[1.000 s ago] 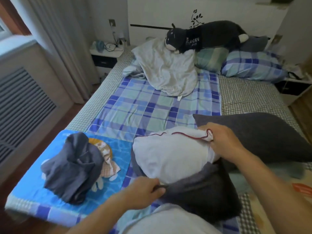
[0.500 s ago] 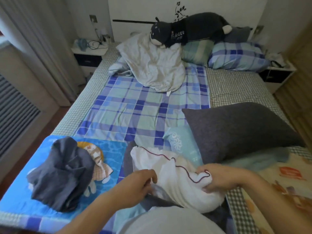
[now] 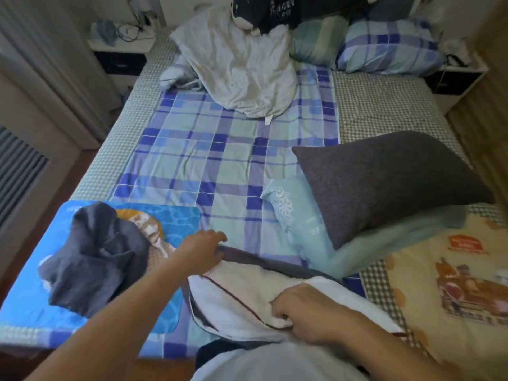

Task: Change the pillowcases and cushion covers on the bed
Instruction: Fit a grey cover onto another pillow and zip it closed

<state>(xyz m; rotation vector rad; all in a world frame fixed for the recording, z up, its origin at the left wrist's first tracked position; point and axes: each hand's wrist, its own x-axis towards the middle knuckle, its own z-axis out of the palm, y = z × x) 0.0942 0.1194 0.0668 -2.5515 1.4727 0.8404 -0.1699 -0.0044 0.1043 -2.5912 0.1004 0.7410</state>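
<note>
while the right hand (image 3: 308, 314) curls its fingers round a bunched fold of the white pillow (image 3: 242, 295) at the near edge of the bed (image 3: 110, 158), the left hand (image 3: 203, 247) reaches further out and holds the far rim of the grey cover (image 3: 247, 253), thumb under and fingers over the dark cloth. the pillow lies half inside that cover, its red-piped seam running diagonally across the bare white part, and the grey cloth shows along its far and left sides. the person's pale shirt (image 3: 275, 364) fills the bottom of the view.

to the left, touching the left forearm's side of the scene, a blue cushion (image 3: 33, 298) with a cartoon print lies flat at the bed's corner, and a crumpled dark cloth (image 3: 93, 259) sits on top of it. to the right a cream blanket (image 3: 445, 284) with a printed picture covers the near right corner.

just beyond the hands a teal pillow (image 3: 310, 235) lies on the blue plaid sheet (image 3: 209, 160), and a grey pillow (image 3: 384, 177) rests tilted on top of it.

at the head of the bed a rumpled pale quilt (image 3: 242, 67) is heaped up, with a black plush toy (image 3: 275, 12) lying across its top and across a green pillow (image 3: 316, 39). a blue plaid pillow (image 3: 387, 48) lies beside the green one. white nightstands stand at either side, the left nightstand (image 3: 121, 45) carrying tangled cables.
</note>
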